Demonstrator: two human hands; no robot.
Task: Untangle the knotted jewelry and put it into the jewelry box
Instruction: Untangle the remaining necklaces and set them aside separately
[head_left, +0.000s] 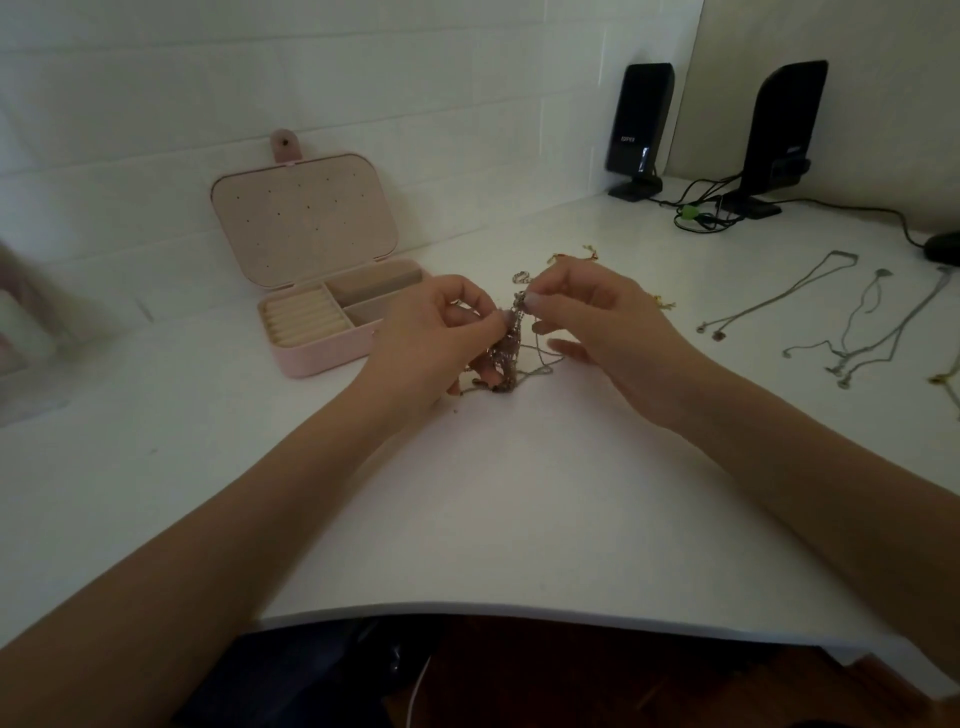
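Knot not yet undone, box (311, 358) open.
My left hand (436, 338) and right hand (597, 322) pinch the tangle (506, 345) mid-table; loose chains (852, 317) lie near the right edge, unboxed.

Blurred beyond telling at the left edge: a pale object (21, 317). Cut off at right: necklaces (878, 322) and dark mouse (943, 248).

Pink jewelry box (332, 358), cream ring rolls (304, 322), black speakers (640, 124), white desk (519, 493)
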